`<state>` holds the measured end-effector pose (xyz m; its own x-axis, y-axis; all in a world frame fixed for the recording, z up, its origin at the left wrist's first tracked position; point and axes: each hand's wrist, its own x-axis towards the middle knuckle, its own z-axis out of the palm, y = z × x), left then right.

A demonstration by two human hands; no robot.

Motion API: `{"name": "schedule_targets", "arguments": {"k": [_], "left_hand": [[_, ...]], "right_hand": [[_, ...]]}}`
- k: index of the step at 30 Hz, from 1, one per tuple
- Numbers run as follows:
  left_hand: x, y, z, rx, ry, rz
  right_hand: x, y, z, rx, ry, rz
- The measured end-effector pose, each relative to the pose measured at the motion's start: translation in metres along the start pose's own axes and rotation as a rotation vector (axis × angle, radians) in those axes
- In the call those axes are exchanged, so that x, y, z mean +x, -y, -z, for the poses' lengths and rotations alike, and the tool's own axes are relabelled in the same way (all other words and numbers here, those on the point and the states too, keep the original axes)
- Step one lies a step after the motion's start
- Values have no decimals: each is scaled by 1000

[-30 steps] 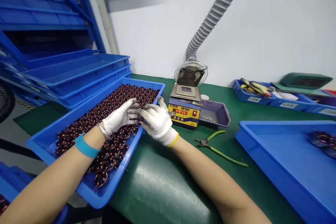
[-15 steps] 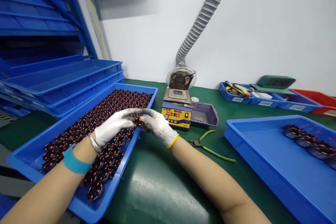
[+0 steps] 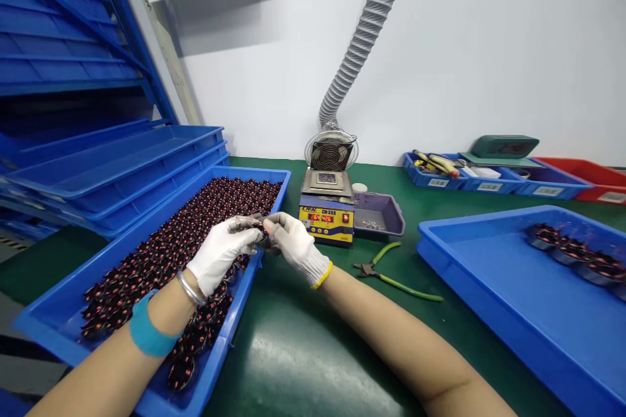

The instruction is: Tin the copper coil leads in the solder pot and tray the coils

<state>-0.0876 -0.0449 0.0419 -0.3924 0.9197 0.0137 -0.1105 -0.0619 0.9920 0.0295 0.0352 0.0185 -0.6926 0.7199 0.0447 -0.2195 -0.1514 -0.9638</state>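
Both hands wear white gloves with dark-stained fingers and meet over the right rim of a blue tray (image 3: pixel 222 332). Between them is a small round motor stator (image 3: pixel 263 227), black with copper-red windings, mostly covered by the fingers. My left hand (image 3: pixel 222 249) is closed around its left side. On the other side, my right hand (image 3: pixel 295 241) pinches it with thumb and fingers. Many like stators (image 3: pixel 195 228) fill the tray underneath, packed tightly at the back and looser near the front.
A yellow-and-blue solder pot (image 3: pixel 326 221) stands behind the hands, under a fan and grey hose (image 3: pixel 364 39). Beside it sits a purple bin (image 3: pixel 379 212). Green-handled cutters (image 3: pixel 374 267) lie on the green table. Another blue tray (image 3: pixel 469 273), right, holds several stators. Stacked trays (image 3: pixel 122 163) stand left.
The camera view has shifted slightly. My left hand has turned a little around the stator, and more of its fingers show. Both hands stay together at the tray's rim.
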Motion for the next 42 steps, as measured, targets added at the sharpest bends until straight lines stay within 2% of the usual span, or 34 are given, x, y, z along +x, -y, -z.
{"name": "schedule_targets", "arguments": {"k": [2, 5, 8, 10, 13, 17, 20, 23, 27, 29, 34, 36, 38, 42], "left_hand": [[-2, 0, -2, -8, -25, -19], [-4, -1, -5, 12, 4, -39], [-6, -3, -7, 139, 36, -129], [-8, -4, -7, 244, 40, -192], [-9, -2, -3, 356, 92, -202], [-8, 5, 3, 393, 245, -256], [-7, 8, 5, 424, 284, -329], [-7, 7, 4, 456, 256, -389], [-10, -1, -1, 425, 246, -366], [-11, -7, -2, 338, 189, -349], [1, -21, 11, -4, -180, -444], [7, -24, 20, 10, -225, -431], [10, -24, 29, 142, -156, -404], [6, -22, 31, 605, 128, -416]], "right_hand": [[-3, -1, 1, -48, 65, 37], [-6, -1, 1, -170, -27, 97], [-3, -1, 3, -106, -64, 78], [-1, -1, 6, 19, 8, 56], [1, -1, 10, 131, 177, 60], [-4, -1, 13, 67, 384, 18], [-8, 2, 12, 4, 433, -6], [-9, 3, 12, -25, 441, -1], [-9, 4, 15, -146, 479, 12], [-9, 4, 17, -219, 521, 3], [-10, 6, 20, -294, 550, -3], [-10, 7, 20, -284, 520, 6], [-9, 7, 19, -255, 467, 23], [-9, 7, 17, -216, 389, 68]]}}
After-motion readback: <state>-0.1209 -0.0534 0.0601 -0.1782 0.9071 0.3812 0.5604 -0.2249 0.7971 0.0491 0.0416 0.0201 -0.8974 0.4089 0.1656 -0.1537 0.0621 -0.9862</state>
